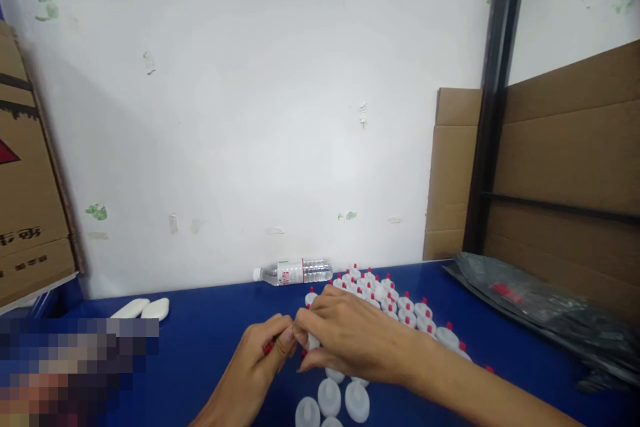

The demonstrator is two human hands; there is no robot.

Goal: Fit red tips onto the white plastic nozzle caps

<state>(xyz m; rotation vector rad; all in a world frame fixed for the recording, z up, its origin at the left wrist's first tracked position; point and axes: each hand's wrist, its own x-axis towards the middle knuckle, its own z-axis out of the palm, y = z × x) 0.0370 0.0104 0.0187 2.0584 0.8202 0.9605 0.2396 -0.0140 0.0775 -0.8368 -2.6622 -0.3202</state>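
Note:
In front of me, my left hand [265, 357] is closed, fingers pinched, with a small red cap [269, 347] showing between them. Its fingertips meet those of my right hand [345, 333], which curls around a whitish translucent plastic piece [313, 342]. A bit of red shows just below that piece; the exact contact is hidden by my fingers. Beyond my right hand stand several oval white plastic pieces with red tips [407, 319], in close rows. Nearer to me lie several similar white pieces without red tips [329, 397], partly under my right wrist.
A clear water bottle [315, 271] lies on the blue table [200, 353] against the white wall. Two smooth white objects [155, 309] rest at left. A dark plastic bag [530, 313] with red bits lies right. Cardboard [30, 200] stands left, more cardboard [565, 160] right, behind a black post [493, 113].

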